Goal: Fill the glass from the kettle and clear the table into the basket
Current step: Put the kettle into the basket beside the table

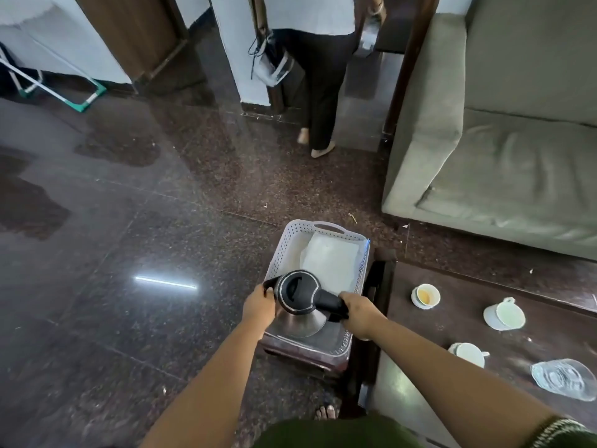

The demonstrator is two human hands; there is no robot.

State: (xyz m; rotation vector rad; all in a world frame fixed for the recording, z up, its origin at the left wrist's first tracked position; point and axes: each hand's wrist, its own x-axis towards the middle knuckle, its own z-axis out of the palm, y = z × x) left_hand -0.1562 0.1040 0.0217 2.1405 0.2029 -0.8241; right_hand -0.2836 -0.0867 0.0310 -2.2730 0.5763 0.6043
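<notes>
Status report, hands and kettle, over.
Left hand steadies the kettle, right hand grips its handle. Kettle over white basket. Cups left on table.

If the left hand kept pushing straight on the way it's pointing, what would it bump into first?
The left hand points right and slightly away, already against the kettle body, so it would press into the kettle first. Beyond that lies the white basket, though depth is hard to judge.

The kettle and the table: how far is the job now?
Done: unclear; no filled glass shows. In hand: the kettle is over the white basket, right hand gripping its handle, left hand at its spout side. Left: three cups and a clear glass dish remain on the table.
</notes>
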